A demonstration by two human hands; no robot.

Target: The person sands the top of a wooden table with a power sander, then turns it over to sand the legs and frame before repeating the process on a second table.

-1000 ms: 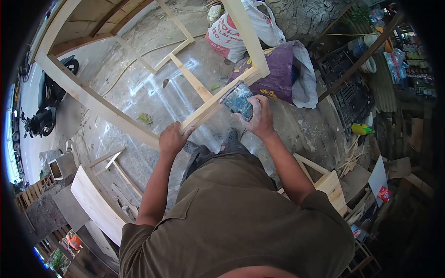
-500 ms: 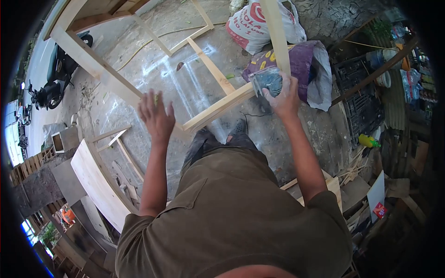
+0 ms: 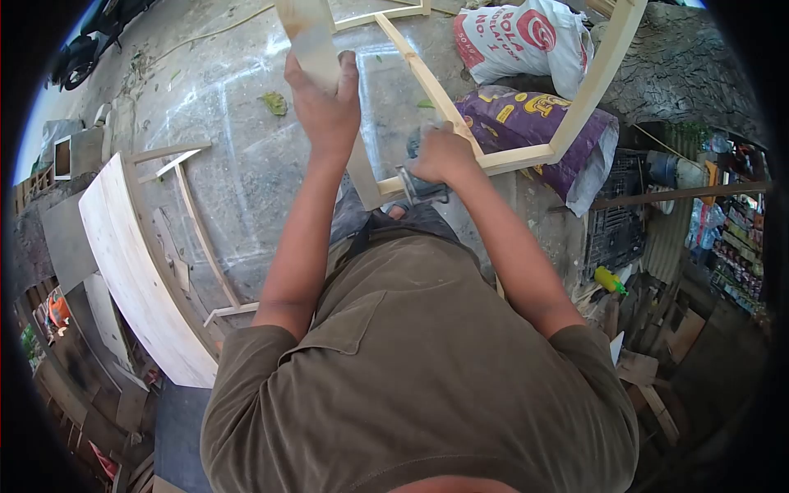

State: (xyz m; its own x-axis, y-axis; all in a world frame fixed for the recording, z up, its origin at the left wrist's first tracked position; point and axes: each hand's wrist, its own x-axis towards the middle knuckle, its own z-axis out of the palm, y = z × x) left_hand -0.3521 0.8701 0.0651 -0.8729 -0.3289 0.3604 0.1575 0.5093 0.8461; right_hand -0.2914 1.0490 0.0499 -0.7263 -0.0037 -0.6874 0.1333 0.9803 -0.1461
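Observation:
My left hand (image 3: 329, 115) is wrapped around an upright leg (image 3: 311, 41) of a pale wooden frame, thumb on its right side and fingers on its left. My right hand (image 3: 448, 156) grips a power sander (image 3: 424, 192), whose flat metal base is at the bottom rail (image 3: 518, 158) near the corner closest to my body. Part of the sander's body is hidden behind my fingers. From that rail a cross-piece (image 3: 419, 70) runs away from me, and a second leg (image 3: 596, 82) rises at the right.
A purple sack (image 3: 526, 119) and a white sack (image 3: 518, 41) lie beyond the frame. A curved wooden panel (image 3: 136, 279) with thin legs stands at my left. White dust outlines mark the concrete floor (image 3: 255, 156). At the right are a black crate (image 3: 612, 222) and a yellow bottle (image 3: 610, 280).
My left hand, open before, has closed around the leg. My right hand has brought the sander left along the rail towards the near corner. The view has shifted to the right.

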